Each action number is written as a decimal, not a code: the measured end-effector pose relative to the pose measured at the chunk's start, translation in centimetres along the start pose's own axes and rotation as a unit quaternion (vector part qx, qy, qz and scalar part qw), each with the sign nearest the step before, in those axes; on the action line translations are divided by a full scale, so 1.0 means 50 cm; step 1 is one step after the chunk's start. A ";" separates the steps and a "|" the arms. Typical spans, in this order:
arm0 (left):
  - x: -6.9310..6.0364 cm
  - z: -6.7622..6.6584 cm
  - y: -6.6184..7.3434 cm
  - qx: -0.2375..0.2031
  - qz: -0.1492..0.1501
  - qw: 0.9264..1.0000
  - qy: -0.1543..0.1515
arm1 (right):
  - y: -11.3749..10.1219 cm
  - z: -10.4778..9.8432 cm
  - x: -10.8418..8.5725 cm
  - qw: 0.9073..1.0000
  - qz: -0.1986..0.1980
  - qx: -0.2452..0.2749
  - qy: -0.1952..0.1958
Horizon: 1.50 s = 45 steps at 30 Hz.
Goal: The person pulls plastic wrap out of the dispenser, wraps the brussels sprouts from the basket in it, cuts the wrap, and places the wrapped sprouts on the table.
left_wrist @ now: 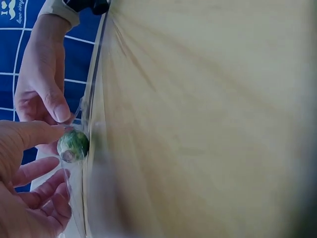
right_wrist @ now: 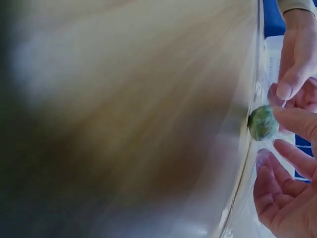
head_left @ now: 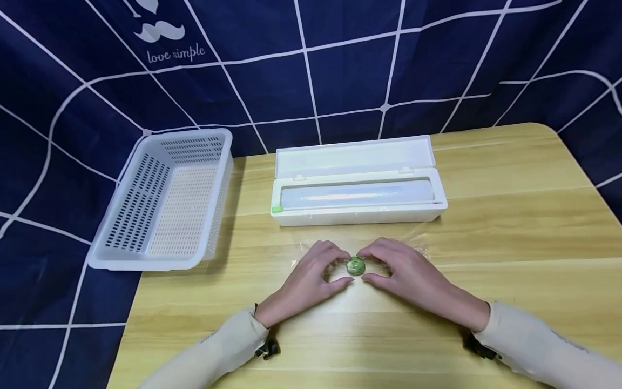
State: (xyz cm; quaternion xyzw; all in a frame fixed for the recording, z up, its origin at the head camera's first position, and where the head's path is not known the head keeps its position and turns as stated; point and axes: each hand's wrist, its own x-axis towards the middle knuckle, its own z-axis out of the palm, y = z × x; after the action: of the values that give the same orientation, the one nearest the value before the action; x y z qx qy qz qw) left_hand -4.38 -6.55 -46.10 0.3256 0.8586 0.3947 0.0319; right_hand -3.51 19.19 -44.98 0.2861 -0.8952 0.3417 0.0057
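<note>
A small green Brussels sprout sits on a sheet of clear plastic wrap on the table. My left hand cups its left side, index finger and thumb bent but apart. From the right, my right hand mirrors it, with a similar gap between thumb and index finger. In the left wrist view, thumb tips sit close beside the sprout, and the left fingertips touch the film. The right wrist view shows film around the sprout; how much the fingers grip is unclear.
A white dispenser box with its lid raised stands just beyond the hands, a roll of film inside. To the far left is a white perforated basket. A dark blue gridded cloth hangs behind the wooden table.
</note>
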 end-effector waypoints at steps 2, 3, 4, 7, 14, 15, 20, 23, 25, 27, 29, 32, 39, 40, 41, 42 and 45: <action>0.004 0.003 0.002 0.001 -0.003 1.000 -0.001 | -0.004 0.003 0.001 1.000 0.009 -0.001 -0.003; 0.006 0.005 0.002 0.002 -0.004 1.000 0.000 | -0.005 0.004 0.001 1.000 0.013 -0.003 -0.004; 0.007 0.006 0.003 0.004 -0.007 1.000 -0.001 | -0.007 0.004 0.002 1.000 0.016 -0.003 -0.006; 0.013 0.009 0.004 0.011 -0.015 1.000 0.001 | -0.009 0.006 0.007 1.000 0.025 -0.007 -0.011; 0.025 0.011 0.009 0.025 -0.046 0.999 0.001 | -0.010 0.010 0.018 0.999 0.031 -0.015 -0.014; 0.026 0.012 0.010 0.025 -0.050 0.998 0.000 | -0.011 0.011 0.019 0.999 0.031 -0.017 -0.011; 0.028 0.012 0.008 0.038 -0.057 0.998 -0.006 | -0.011 0.018 0.027 0.999 0.014 -0.028 0.018; 0.029 0.012 0.007 0.046 -0.057 0.997 -0.009 | -0.010 0.023 0.032 0.999 0.004 -0.035 0.034; 0.031 0.012 0.007 0.051 -0.058 0.997 -0.011 | -0.009 0.024 0.033 0.999 0.002 -0.037 0.036; 0.033 0.012 0.006 0.054 -0.060 0.997 -0.012 | -0.008 0.025 0.035 0.999 0.006 -0.041 0.031; 0.035 0.012 0.004 0.056 -0.062 0.996 -0.012 | -0.006 0.024 0.036 0.999 0.012 -0.045 0.024; 0.039 0.013 0.000 0.058 -0.061 0.996 -0.009 | -0.001 0.025 0.039 0.999 0.022 -0.043 0.018; 0.045 0.008 -0.003 0.070 -0.031 0.997 0.013 | 0.002 0.018 0.049 0.998 0.050 -0.035 -0.009; 0.046 0.007 -0.003 0.075 -0.023 0.997 0.016 | 0.002 0.017 0.050 0.998 0.056 -0.035 -0.014; 0.048 0.006 -0.003 0.081 -0.015 0.996 0.018 | 0.002 0.016 0.052 0.997 0.063 -0.033 -0.018; 0.050 0.005 -0.003 0.086 -0.008 0.996 0.018 | 0.002 0.015 0.053 0.997 0.069 -0.031 -0.023; 0.056 0.002 -0.004 0.095 0.006 0.995 0.010 | 0.003 0.012 0.055 0.996 0.081 -0.025 -0.032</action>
State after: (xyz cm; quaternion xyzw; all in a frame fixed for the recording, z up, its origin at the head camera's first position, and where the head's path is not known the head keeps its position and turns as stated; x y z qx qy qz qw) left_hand -6.68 -4.96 -45.74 0.3281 0.8907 0.3145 -0.0103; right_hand -5.78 17.50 -44.99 0.2233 -0.9234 0.3091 -0.0437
